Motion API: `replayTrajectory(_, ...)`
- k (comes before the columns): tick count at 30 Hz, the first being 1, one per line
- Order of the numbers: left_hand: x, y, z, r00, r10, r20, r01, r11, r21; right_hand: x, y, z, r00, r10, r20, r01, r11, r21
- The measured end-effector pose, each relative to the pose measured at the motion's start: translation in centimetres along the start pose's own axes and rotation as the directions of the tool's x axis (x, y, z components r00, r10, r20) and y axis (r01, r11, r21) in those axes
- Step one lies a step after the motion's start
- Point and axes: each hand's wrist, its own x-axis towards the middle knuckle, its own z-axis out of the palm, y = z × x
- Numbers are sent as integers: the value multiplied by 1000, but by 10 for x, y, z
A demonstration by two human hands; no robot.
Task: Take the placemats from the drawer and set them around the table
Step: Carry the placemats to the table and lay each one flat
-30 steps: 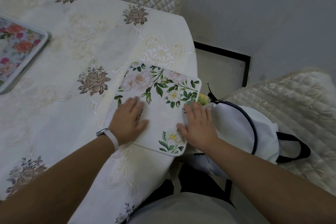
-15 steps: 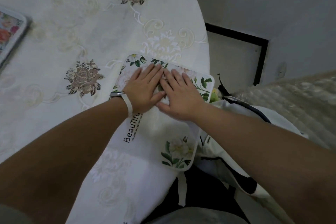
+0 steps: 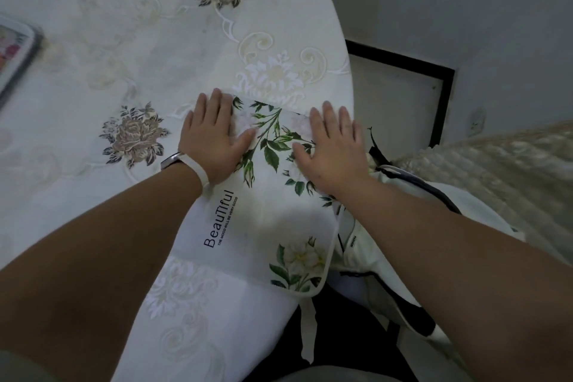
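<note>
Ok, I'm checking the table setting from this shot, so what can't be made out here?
Head view only:
- Placemat: its far corners lie under the left hand and right hand.
- Tray: cut off by the left edge, blurred.
- White bag: partly behind the right forearm; its label is too small to read.
- Drawer: out of frame.

White floral placemat [image 3: 263, 220] printed "Beautiful", flat at the table's [image 3: 155, 56] right edge

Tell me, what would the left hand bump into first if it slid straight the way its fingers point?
Probably nothing: ahead of the left hand lies only flat cream embroidered tablecloth, up to the table's far edge, as far as the picture shows.
</note>
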Motion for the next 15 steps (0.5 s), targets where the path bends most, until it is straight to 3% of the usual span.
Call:
replayTrajectory(10,-89,-25,13,999,-40,22,40,999,9,-67,-1,16,989,147,28,-149,986,78)
replayTrajectory(15,-135,-10,23,994,72,86,-75,997,32,-138,-47,36,997,-47,69,46,999,13)
